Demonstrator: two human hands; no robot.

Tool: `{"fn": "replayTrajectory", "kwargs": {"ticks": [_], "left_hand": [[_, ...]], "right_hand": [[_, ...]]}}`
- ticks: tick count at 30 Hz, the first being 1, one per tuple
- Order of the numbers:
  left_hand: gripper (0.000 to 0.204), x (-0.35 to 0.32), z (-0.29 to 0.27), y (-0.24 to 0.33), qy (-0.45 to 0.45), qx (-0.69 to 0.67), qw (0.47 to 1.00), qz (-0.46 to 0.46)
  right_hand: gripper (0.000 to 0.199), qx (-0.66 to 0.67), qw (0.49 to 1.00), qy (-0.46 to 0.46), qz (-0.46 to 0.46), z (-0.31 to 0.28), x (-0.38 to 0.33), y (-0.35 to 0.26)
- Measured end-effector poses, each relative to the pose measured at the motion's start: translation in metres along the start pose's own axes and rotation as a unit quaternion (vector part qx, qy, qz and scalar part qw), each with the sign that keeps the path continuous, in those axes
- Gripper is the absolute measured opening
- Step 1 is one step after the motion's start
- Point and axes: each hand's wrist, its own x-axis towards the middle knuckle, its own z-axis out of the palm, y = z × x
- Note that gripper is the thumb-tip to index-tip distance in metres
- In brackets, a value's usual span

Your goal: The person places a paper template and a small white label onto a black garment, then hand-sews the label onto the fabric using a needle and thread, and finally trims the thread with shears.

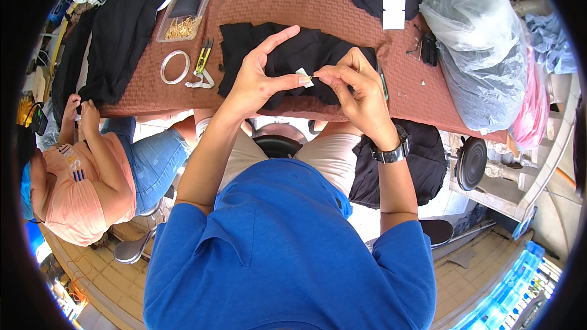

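A black garment lies in front of me on the brown-covered table. A small white tag sits on it, pressed by the thumb of my left hand. The index finger of that hand is raised; its other fingers are mostly hidden. My right hand, with a dark watch on the wrist, pinches a small gold-coloured pin at the tag's right edge. Whether the pin passes through the tag or the cloth is too small to tell.
Left of the garment are a clear plastic box of gold-coloured pins, a white tape roll and yellow-green thread snips. Large plastic bags fill the right side. A co-worker sits at left, handling black cloth.
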Motion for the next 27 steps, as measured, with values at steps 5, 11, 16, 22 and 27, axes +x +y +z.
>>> {"fn": "replayTrajectory", "kwargs": {"ticks": [5, 11, 16, 22, 27], "left_hand": [[0.080, 0.000, 0.000, 0.000, 0.002, 0.016, 1.000, 0.008], [0.080, 0.000, -0.001, -0.001, -0.002, 0.027, 1.000, 0.006], [0.080, 0.001, -0.002, -0.004, -0.004, 0.020, 1.000, 0.001], [0.082, 0.002, -0.002, -0.004, -0.021, 0.010, 1.000, -0.005], [0.083, 0.002, -0.003, -0.006, -0.034, 0.006, 0.999, -0.003]], "right_hand": [[0.022, -0.005, 1.000, -0.009, 0.008, 0.000, 0.000, 0.000], [0.023, -0.002, 1.000, -0.009, 0.011, 0.001, 0.000, 0.001], [0.021, 0.009, 1.000, -0.006, 0.015, 0.003, 0.001, 0.005], [0.019, 0.046, 0.998, -0.017, 0.034, 0.003, 0.001, 0.011], [0.017, 0.072, 0.996, -0.028, 0.046, 0.003, 0.000, 0.017]]}}
